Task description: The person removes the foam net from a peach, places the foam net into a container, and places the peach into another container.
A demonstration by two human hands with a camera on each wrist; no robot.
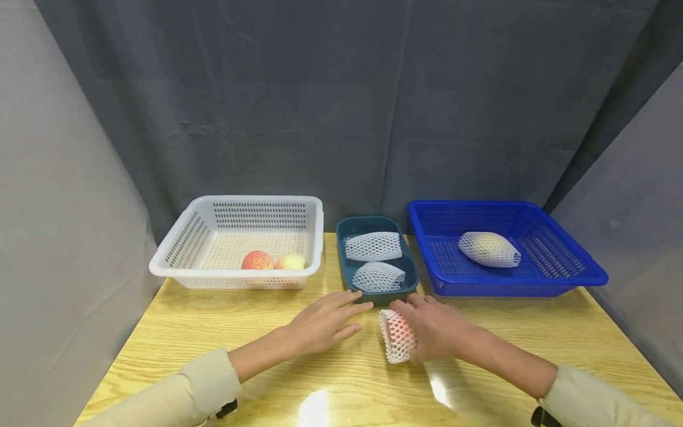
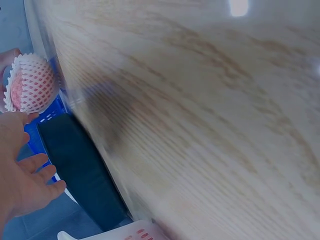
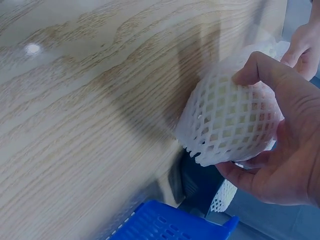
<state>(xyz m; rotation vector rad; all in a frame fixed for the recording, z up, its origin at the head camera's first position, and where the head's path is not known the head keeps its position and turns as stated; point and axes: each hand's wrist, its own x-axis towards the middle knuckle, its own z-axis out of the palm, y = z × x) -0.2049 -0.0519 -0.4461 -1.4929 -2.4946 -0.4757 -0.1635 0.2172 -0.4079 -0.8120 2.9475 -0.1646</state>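
My right hand (image 1: pixel 440 327) grips a red-and-yellow peach (image 1: pixel 401 333) wrapped in a white foam net sleeve (image 3: pixel 225 117), its thumb on one side and fingers on the other. In the head view this wrapped fruit is in front of the dark teal tray (image 1: pixel 408 284). My left hand (image 1: pixel 325 323) holds nothing; its fingers are spread and reach toward the tray's front edge, to the left of the wrapped peach. Two white foam net sleeves (image 1: pixel 373 246) lie in the teal tray.
A white basket (image 1: pixel 315 237) at the left holds two unwrapped peaches (image 1: pixel 258 260). On the right, a blue basket (image 1: pixel 560 249) contains one net-wrapped fruit (image 1: pixel 488 249). A grey curtain (image 1: pixel 299 107) hangs behind the wooden table (image 1: pixel 213 320).
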